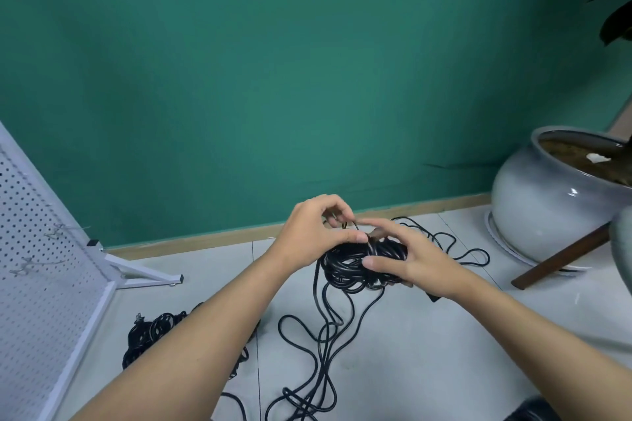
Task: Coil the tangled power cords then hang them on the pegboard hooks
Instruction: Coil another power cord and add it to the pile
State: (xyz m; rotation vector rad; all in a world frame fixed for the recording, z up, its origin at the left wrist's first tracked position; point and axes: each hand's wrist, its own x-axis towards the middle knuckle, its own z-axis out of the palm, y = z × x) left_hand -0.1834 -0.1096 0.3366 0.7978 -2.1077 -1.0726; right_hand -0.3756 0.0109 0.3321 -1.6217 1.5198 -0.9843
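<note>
A bundle of coiled black power cord [352,261] is held above the floor in mid view. My right hand [410,258] grips the bundle from the right, thumb under it and index finger stretched over the top. My left hand [316,231] pinches a thin strand at the top of the bundle. Loose cord [321,352] hangs from the bundle and trails in loops over the floor, with more loops [458,249] behind my right hand. A second pile of black cord [150,331] lies at lower left, partly hidden by my left forearm. The white pegboard [37,270] with wire hooks [56,232] stands at left.
The pegboard's white metal foot [143,275] reaches across the floor tiles. A large pale ceramic plant pot [547,202] sits at right by the green wall, with a brown wooden stick [564,255] leaning at its base. Another dark object [533,412] shows at the bottom edge.
</note>
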